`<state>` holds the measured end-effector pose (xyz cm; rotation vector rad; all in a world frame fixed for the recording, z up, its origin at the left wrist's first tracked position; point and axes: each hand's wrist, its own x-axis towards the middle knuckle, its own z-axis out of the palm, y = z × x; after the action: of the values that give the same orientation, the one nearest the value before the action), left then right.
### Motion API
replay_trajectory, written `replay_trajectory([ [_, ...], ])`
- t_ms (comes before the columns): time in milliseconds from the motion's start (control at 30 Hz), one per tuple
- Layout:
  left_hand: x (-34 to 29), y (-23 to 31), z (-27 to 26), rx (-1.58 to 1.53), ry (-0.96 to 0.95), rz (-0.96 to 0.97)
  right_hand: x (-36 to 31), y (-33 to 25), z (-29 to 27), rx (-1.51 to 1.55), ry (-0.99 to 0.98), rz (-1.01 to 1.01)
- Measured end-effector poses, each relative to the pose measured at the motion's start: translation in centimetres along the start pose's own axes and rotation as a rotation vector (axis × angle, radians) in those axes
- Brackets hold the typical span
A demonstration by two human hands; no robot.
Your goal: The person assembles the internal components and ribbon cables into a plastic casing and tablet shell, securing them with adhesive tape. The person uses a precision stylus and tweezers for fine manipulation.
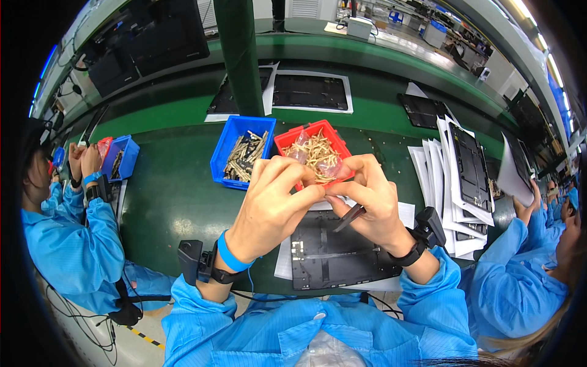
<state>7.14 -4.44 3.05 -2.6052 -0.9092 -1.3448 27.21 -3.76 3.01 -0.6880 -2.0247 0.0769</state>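
My left hand (275, 199) and my right hand (372, 199) meet in front of the red bin, thumbs and forefingers pinched close together. What sits between the fingertips is too small to make out. A dark pair of tweezers (349, 218) is tucked in my right hand, slanting down to the left. Behind my fingers, the red bin (283, 142) holds many small tan strips and clear plastic bags. To its left, a blue bin (217, 160) contains tan and dark strips. Below my hands a flat black panel (342, 257) lies on white sheets.
A stack of black panels and white sheets (455, 183) stands at the right. More panels (310, 92) lie along the far side, by a green post (239, 55). Co-workers in blue sit at left (73, 244) and right (520, 281); the left one has another blue bin (126, 158).
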Motion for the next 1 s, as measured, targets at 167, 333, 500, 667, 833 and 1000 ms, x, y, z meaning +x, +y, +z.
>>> replay_trajectory([
  [167,-0.5,-0.2,1.1,-0.109,0.013,-0.063,-0.2,-0.4,0.3,-0.028,-0.082,0.03],
  [333,-1.5,0.7,2.3,-0.421,0.25,-0.468,-0.5,-0.1,1.0,0.234,0.01,0.291],
  [500,-2.0,1.1,2.1,-0.308,0.204,-0.405,-1.5,-0.1,1.6,0.357,0.033,0.431],
  [667,-1.9,1.7,1.7,-0.236,0.191,-0.385,-1.7,-0.7,1.6,0.357,0.016,0.468],
  [833,-1.6,2.3,1.3,-0.09,0.169,-0.322,-1.9,-0.9,1.6,0.277,0.014,0.376],
  [1000,-1.3,1.9,0.3,-0.142,0.052,-0.332,-1.5,-1.5,0.8,0.218,-0.068,0.353],
])
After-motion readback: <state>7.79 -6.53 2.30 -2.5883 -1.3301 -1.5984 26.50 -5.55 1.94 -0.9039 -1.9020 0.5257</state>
